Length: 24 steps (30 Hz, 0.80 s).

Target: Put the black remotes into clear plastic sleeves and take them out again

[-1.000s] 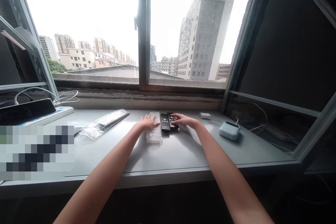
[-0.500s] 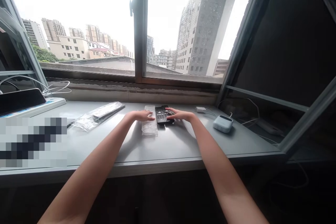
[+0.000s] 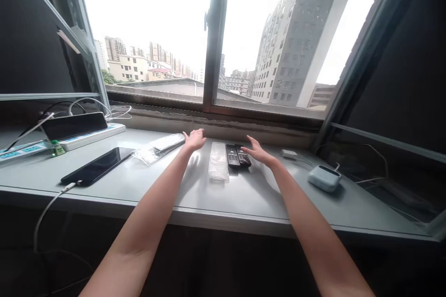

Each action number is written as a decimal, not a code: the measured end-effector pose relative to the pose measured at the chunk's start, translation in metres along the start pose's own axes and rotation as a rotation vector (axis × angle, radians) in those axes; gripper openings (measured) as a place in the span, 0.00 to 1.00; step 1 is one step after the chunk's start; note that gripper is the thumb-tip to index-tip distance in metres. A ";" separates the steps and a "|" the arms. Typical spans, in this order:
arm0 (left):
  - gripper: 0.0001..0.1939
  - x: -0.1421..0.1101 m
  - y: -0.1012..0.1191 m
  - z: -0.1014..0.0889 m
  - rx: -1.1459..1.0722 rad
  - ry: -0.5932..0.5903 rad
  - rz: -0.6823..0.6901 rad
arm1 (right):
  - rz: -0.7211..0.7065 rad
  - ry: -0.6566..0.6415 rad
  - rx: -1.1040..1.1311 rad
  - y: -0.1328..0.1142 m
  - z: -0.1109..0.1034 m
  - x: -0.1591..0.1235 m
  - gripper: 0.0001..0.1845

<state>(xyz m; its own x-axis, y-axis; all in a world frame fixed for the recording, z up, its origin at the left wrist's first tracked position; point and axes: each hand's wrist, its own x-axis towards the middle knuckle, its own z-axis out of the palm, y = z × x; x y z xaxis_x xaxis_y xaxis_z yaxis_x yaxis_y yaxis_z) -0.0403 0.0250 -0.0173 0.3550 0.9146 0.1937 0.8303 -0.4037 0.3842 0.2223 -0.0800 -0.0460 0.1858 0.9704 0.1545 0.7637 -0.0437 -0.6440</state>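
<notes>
Two black remote controls, a left one (image 3: 232, 155) and a right one (image 3: 243, 156), lie side by side on the grey desk (image 3: 209, 199). Along their left side lies a flat clear plastic sleeve (image 3: 219, 162). My right hand (image 3: 259, 153) hovers by the right remote with fingers apart, holding nothing. My left hand (image 3: 195, 140) is raised over the desk, fingers spread and nothing in it. It is between the plastic sleeve and a clear plastic bag (image 3: 158, 147) with something dark inside.
A phone (image 3: 99, 166) on a charging cable lies at the left. Behind it, another phone (image 3: 75, 125) leans on a power strip (image 3: 94, 135). To the right are a white charger (image 3: 288, 153) and a pale blue power bank (image 3: 324, 177). A window stands behind the desk.
My left hand has lifted off the plastic sleeve and moved left. My right hand has drawn away from the right remote. The camera view has turned left.
</notes>
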 end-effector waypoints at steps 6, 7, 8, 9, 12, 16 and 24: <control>0.28 0.003 -0.044 -0.004 0.099 0.035 -0.380 | -0.007 -0.063 -0.126 0.008 0.006 0.006 0.41; 0.28 0.003 -0.046 -0.002 0.138 0.037 -0.382 | -0.013 -0.068 -0.137 0.007 0.006 0.006 0.40; 0.27 0.004 -0.047 -0.001 0.171 0.044 -0.371 | -0.016 -0.071 -0.147 0.006 0.006 0.005 0.40; 0.27 0.005 -0.046 0.000 0.198 0.053 -0.351 | -0.015 -0.071 -0.158 0.005 0.005 0.004 0.40; 0.26 0.007 -0.042 0.001 0.261 0.105 -0.311 | 0.008 -0.069 -0.189 0.000 0.005 0.001 0.38; 0.25 0.005 -0.044 -0.010 0.281 0.120 -0.399 | 0.016 -0.068 -0.201 -0.003 0.005 -0.001 0.36; 0.27 -0.002 -0.044 -0.030 0.244 0.015 -0.451 | 0.009 -0.050 -0.207 0.001 0.005 0.001 0.35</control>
<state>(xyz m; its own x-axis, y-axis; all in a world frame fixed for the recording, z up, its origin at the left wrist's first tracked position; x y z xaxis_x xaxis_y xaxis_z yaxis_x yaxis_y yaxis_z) -0.0900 0.0404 -0.0070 -0.0666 0.9953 0.0704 0.9761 0.0503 0.2112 0.2201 -0.0775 -0.0505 0.1667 0.9800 0.1088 0.8737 -0.0957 -0.4770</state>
